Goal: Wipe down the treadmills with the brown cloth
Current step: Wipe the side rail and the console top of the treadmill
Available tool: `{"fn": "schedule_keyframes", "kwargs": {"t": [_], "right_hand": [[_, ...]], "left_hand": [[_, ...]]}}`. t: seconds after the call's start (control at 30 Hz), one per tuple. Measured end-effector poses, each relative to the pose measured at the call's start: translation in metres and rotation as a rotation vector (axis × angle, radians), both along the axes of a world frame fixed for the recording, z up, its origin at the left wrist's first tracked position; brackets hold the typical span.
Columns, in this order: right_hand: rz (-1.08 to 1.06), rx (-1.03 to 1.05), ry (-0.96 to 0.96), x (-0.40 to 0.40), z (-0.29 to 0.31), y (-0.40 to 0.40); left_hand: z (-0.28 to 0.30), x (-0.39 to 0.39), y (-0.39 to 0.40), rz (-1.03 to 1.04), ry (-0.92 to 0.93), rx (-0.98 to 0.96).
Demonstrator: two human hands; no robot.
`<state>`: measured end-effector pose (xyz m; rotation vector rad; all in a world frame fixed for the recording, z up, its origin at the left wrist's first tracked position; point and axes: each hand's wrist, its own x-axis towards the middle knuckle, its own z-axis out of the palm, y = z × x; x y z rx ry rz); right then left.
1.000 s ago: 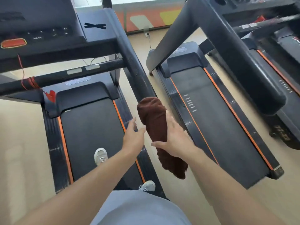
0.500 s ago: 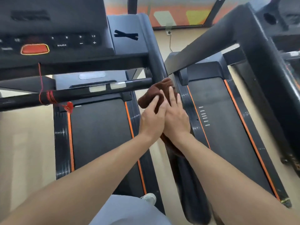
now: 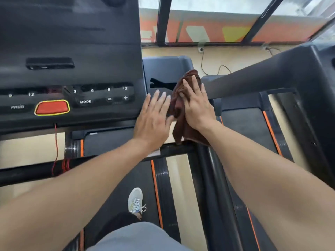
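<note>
The soft, bunched brown cloth [image 3: 183,105] is pressed by the flat, straight-fingered right hand [image 3: 196,104] against the smooth black plastic console [image 3: 87,51] edge, while the left hand [image 3: 154,118] lies open just beside it, holding nothing. The wiping is judged to be at an early stage. The glossy button panel beyond the left hand and the neighbouring treadmill [image 3: 253,124] appear still to be done.

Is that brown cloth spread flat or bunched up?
Bunched up: the brown cloth shows folds and creases under the right hand, one end hanging down.
</note>
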<state>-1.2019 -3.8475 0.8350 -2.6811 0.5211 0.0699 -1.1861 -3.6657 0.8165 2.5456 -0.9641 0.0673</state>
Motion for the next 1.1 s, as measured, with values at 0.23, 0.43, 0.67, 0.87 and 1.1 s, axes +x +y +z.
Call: {"fn": "schedule_keyframes", "kwargs": {"t": [0.23, 0.43, 0.67, 0.87, 1.1], "right_hand": [[-0.08, -0.03, -0.002, 0.095, 0.003, -0.015], [-0.109, -0.063, -0.017, 0.148, 0.008, -0.024], [-0.019, -0.042, 0.091, 0.079, 0.009, -0.018], [-0.117, 0.205, 0.081, -0.033, 0.0, -0.012], [-0.149, 0.202, 0.053, -0.143, -0.006, 0.016]], "left_hand": [[-0.014, -0.008, -0.001, 0.016, -0.121, 0.326], [-0.015, -0.01, -0.002, 0.031, -0.099, 0.329], [-0.004, -0.01, -0.006, 0.031, -0.026, 0.341], [0.005, -0.051, 0.007, 0.092, 0.282, -0.09], [0.001, -0.185, 0.004, 0.171, 0.507, -0.554]]}}
